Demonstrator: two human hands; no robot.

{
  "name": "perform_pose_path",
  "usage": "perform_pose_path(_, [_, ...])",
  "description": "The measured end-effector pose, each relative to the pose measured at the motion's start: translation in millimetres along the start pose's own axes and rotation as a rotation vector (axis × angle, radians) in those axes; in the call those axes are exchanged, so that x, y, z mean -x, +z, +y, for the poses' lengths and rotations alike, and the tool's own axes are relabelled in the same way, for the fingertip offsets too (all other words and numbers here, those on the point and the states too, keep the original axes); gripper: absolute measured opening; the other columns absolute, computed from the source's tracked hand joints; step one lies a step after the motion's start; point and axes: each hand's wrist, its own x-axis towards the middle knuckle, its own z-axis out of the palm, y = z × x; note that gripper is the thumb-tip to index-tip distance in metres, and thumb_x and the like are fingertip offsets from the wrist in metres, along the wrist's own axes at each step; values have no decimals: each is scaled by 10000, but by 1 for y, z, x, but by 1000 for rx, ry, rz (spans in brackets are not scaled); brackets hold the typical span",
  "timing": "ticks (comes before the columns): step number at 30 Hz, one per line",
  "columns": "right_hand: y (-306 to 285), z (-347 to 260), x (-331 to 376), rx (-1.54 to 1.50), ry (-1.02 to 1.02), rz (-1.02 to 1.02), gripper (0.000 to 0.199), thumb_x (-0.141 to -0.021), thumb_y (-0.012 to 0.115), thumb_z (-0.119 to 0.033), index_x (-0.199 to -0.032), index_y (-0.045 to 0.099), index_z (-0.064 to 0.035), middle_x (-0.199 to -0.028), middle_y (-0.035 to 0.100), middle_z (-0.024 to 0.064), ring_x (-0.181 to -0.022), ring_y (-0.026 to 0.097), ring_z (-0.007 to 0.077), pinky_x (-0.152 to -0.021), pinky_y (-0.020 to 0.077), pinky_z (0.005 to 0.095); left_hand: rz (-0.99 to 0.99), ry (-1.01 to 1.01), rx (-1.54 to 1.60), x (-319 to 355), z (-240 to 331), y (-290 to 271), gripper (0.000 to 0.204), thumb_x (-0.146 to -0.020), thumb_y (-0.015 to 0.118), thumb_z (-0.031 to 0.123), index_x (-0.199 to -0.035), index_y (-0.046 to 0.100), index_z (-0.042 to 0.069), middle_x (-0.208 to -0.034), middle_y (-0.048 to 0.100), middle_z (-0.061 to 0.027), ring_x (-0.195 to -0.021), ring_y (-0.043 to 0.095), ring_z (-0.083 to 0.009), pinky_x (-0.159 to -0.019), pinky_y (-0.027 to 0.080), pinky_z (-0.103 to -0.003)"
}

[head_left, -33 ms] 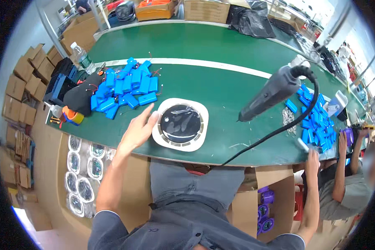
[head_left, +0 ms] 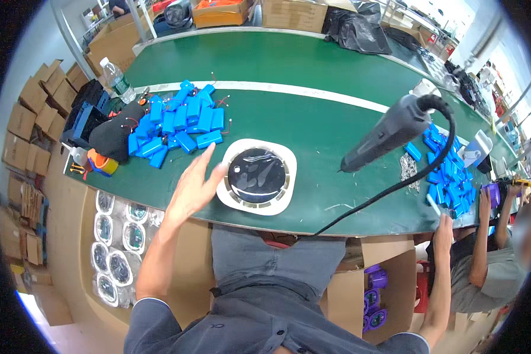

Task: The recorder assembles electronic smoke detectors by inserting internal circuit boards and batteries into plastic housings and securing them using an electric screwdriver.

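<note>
On the green bench in front of me lies a rounded-square white housing (head_left: 286, 200) with a glossy black round centre. My left hand (head_left: 193, 190) is open at its left side, fingers spread and the thumb by the rim; whether it touches cannot be made out. Far to the right, at the bench's front edge, my right hand (head_left: 443, 227) is closed on a slim pale stick-like thing (head_left: 433, 205). Beyond that hand is a pile of blue battery packs (head_left: 448, 180). A grey electric screwdriver (head_left: 383, 134) hangs over the bench between the housing and that pile.
Another heap of blue battery packs (head_left: 180, 121) with thin wires lies left, near a plastic bottle (head_left: 117, 81) and tape rolls (head_left: 103, 163). Small screws (head_left: 408, 168) lie by the right pile. The screwdriver's black cable (head_left: 371, 202) crosses the bench. Below are boxes of wrapped housings (head_left: 121, 266) and purple parts (head_left: 374, 299). A co-worker (head_left: 495, 259) sits right.
The pale thing in my right hand has tilted and looks thinner. My left hand has shifted slightly beside the housing, which stays in place.
</note>
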Motion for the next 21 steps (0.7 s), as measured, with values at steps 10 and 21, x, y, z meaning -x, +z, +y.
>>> perform_pose_path(10, [-278,-214,-27,-1072,-14,-660,364,-832,555,-5,-1195,578,-18,-863,660,152,-769,660,203,-707,509,293,-176,581,-404,-9,45,-8,1072,-629,763,578,-1457,295,85,-1494,218,-263,-1400,139,-460,-1120,140,-584])
perform_pose_path(21, [-261,-330,-72,-1098,-177,-602,402,-923,503,-75,-1323,480,-46,-704,607,179,-656,638,331,-613,491,396,-422,685,-381,-43,45,-3,1011,-653,760,532,-1459,298,134,-1503,247,-215,-1400,148,-457,-1100,107,-643])
